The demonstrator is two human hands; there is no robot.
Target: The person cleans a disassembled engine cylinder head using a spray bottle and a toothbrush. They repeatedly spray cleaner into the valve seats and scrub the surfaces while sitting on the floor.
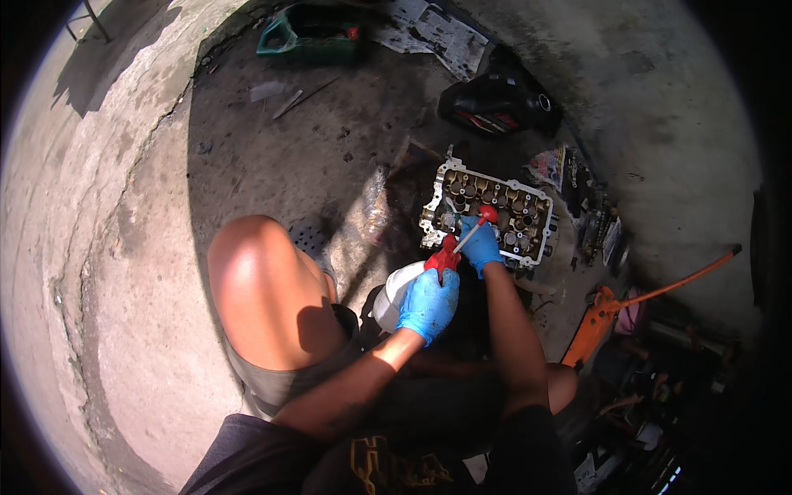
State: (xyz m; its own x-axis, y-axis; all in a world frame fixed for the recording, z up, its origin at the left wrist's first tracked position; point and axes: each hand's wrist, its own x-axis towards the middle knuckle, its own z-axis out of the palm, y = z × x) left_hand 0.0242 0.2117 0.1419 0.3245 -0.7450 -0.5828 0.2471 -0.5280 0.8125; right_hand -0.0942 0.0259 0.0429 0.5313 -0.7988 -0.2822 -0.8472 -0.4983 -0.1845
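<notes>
A metal engine cylinder head (516, 216) lies on the dirty concrete floor in front of me. My left hand (429, 302), in a blue glove, grips a white plastic bottle (393, 291) with a red trigger top (444, 257). A thin white tube runs from that top toward the cylinder head. My right hand (481, 244), also gloved in blue, holds the tube's red tip (487, 214) against the near edge of the cylinder head. My bare left knee (260, 280) is raised at the left of the hands.
An orange floor jack with a long handle (627, 301) stands at the right. A black and red engine cover (495, 103) and newspaper (437, 33) lie behind the cylinder head. A green crate (305, 33) sits at the back. Small parts (594, 219) are scattered right of the head.
</notes>
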